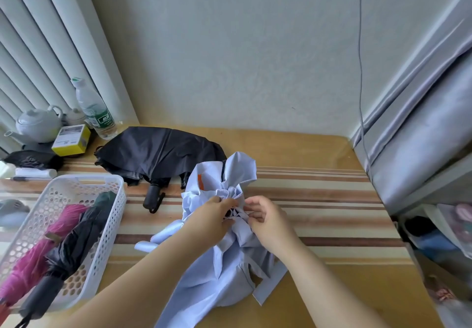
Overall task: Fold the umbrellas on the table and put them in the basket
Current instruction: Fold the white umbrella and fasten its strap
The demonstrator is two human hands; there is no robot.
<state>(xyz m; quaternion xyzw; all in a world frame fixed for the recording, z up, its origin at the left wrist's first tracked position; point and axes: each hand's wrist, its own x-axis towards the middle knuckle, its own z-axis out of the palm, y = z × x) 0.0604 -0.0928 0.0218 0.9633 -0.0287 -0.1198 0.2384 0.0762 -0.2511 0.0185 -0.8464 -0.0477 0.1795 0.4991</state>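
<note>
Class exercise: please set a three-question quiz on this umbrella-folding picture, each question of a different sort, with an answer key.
1. True or false: the white basket already holds a pink umbrella.
2. Multiple choice: which umbrella are both hands working on? A) the black umbrella on the table B) the light blue umbrella C) the dark umbrella in the basket
3. Fill in: the clear water bottle stands at the table's far ____ corner.

Key: 1 true. 2 B: the left hand and right hand pinch its gathered fabric. 3 left.
</note>
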